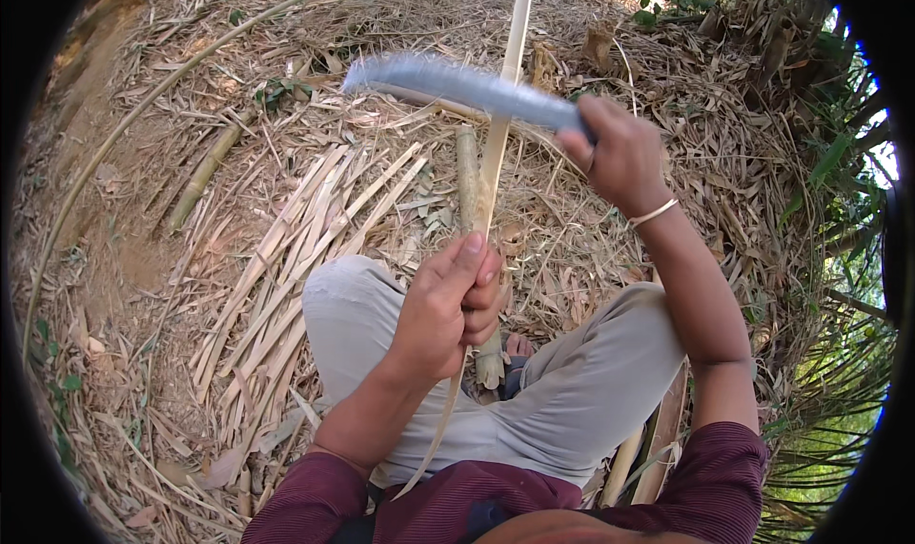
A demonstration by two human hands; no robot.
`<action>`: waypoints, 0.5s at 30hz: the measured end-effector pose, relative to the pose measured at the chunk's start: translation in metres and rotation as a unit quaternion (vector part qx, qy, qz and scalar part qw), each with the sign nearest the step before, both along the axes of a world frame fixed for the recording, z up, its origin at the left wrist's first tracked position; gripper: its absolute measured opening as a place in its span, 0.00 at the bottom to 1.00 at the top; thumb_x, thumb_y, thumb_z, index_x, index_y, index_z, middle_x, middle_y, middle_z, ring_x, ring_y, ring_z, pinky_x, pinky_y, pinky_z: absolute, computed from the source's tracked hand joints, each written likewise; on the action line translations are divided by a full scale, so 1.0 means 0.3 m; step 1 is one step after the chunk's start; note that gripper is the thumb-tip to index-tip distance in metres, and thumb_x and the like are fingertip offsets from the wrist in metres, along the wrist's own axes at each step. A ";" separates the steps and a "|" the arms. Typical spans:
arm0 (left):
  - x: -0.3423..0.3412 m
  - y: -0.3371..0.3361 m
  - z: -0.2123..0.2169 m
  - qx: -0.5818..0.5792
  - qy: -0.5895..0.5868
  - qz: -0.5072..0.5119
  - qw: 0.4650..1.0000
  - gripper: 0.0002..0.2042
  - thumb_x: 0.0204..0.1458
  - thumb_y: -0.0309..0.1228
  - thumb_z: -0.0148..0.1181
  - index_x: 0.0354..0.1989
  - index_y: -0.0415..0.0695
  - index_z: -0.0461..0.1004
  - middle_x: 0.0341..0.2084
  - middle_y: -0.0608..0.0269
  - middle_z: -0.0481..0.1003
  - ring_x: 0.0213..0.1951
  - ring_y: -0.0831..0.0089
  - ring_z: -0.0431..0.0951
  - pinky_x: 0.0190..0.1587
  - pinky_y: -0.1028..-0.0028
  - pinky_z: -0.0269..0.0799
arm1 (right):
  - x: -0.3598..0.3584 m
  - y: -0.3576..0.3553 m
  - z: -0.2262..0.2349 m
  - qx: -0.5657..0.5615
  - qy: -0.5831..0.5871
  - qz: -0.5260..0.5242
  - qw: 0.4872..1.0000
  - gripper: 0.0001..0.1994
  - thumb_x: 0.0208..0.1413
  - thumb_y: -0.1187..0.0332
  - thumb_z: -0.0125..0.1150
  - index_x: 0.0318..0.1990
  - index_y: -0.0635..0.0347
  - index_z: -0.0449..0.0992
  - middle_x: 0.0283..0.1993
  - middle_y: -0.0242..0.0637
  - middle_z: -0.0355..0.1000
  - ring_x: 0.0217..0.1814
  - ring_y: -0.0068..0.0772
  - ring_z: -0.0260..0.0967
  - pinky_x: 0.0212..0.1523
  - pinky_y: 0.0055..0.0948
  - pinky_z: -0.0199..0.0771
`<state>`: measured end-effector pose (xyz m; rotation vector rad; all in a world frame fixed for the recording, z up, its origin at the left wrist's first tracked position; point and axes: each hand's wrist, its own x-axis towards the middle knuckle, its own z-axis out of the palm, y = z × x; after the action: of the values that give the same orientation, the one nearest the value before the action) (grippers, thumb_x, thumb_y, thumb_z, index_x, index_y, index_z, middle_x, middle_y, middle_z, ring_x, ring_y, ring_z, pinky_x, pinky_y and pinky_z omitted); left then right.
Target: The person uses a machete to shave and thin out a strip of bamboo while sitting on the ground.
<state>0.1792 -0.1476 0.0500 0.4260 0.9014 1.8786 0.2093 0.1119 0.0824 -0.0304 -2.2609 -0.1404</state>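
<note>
My left hand [456, 296] is closed round a long, pale bamboo strip [498, 148], held up in front of my knees. Its upper part rises away from me past the top of the picture, and a thin tail [440, 430] hangs below the fist towards my lap. In my right hand [624, 158] is the handle of a machete [453, 79]. The curved, grey blade, smeared by motion, points left and crosses the strip well above my left hand. Whether its edge touches the strip, I cannot tell.
Pale split strips [295, 248] lie in a pile left of my knee. A bamboo piece [468, 177] stands behind the strip, and a greenish bamboo length [205, 177] lies farther left. A long thin cane [143, 105] arcs across the left. Dry leaves and shavings cover the ground; bamboo growth [829, 372] edges the right.
</note>
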 end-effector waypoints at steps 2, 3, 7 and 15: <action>0.020 -0.023 -0.025 -0.015 -0.016 -0.027 0.999 0.17 0.68 0.43 0.41 0.28 0.48 0.60 0.14 0.77 0.48 0.13 0.86 0.44 0.13 0.82 0.38 | 0.008 0.129 0.051 -0.165 -0.011 -0.107 0.980 0.33 0.64 0.37 0.39 0.23 0.60 0.69 0.17 0.38 0.66 0.15 0.41 0.65 0.19 0.36 0.65; 0.011 -0.014 -0.038 -0.023 0.001 -0.032 0.999 0.16 0.68 0.43 0.42 0.28 0.48 0.61 0.14 0.78 0.48 0.13 0.87 0.44 0.14 0.82 0.39 | 0.010 0.150 0.066 -0.178 0.001 -0.113 0.977 0.32 0.66 0.41 0.38 0.23 0.62 0.69 0.17 0.41 0.66 0.16 0.46 0.63 0.20 0.39 0.64; -0.012 0.029 -0.068 -0.091 0.057 0.062 0.992 0.16 0.67 0.41 0.45 0.29 0.45 0.65 0.14 0.79 0.53 0.13 0.89 0.48 0.14 0.83 0.41 | 0.044 0.051 -0.014 -0.238 -0.042 -0.067 0.968 0.32 0.65 0.41 0.41 0.23 0.62 0.69 0.18 0.41 0.67 0.18 0.46 0.62 0.21 0.40 0.63; -0.041 0.028 -0.095 -0.154 0.177 0.160 0.959 0.07 0.61 0.27 0.52 0.35 0.37 0.74 0.21 0.71 0.70 0.21 0.85 0.65 0.23 0.79 0.60 | 0.109 -0.268 -0.053 -0.013 -0.212 0.039 0.976 0.32 0.52 0.33 0.53 0.25 0.59 0.70 0.19 0.40 0.68 0.19 0.42 0.72 0.19 0.36 0.69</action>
<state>0.1669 -0.1391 0.0215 0.4526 1.5584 1.9350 0.2419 0.0315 0.0665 0.0811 -2.6859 -0.0795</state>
